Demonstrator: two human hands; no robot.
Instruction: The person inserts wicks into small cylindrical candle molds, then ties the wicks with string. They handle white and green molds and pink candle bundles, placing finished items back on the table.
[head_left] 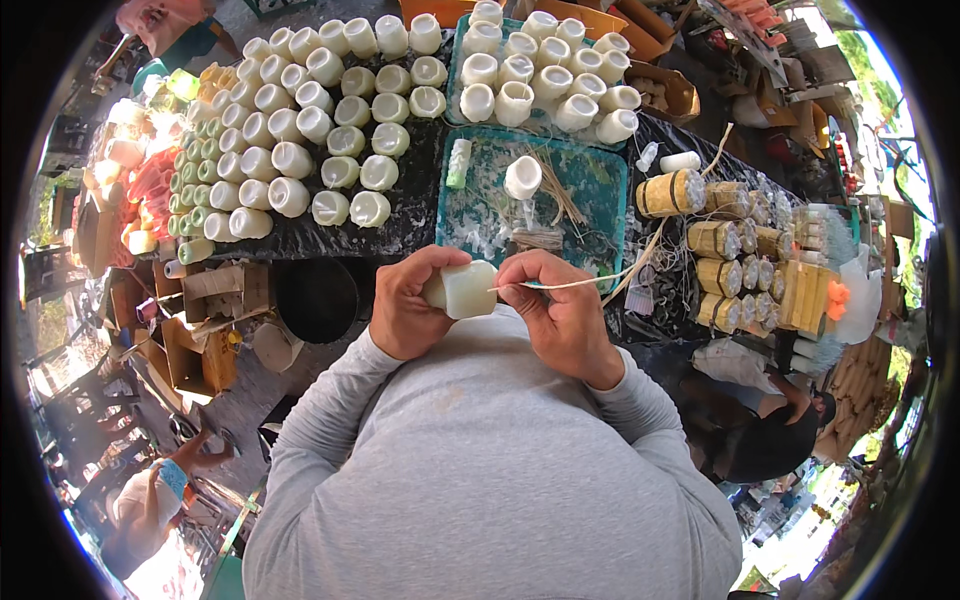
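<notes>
**Waxy block [468,290] in L hand [405,303], white cord [572,285] in R**

L hand curls round block's L side, thumb on top, in front of grey shirt [500,450], near edge of green tray [605,215]. R hand [553,312] pinches cord btwn thumb & forefinger at block's R side. Tray: 1 white cup-shaped pc [523,178] + loose strings [562,192]. Black-covered worktop [412,222]: pale pcs [290,160] in rows at L.

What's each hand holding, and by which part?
Left hand: a pale, rounded waxy piece, gripped around its left end. Right hand: a thin pale cord, pinched between thumb and fingers beside the piece's right end.
</notes>
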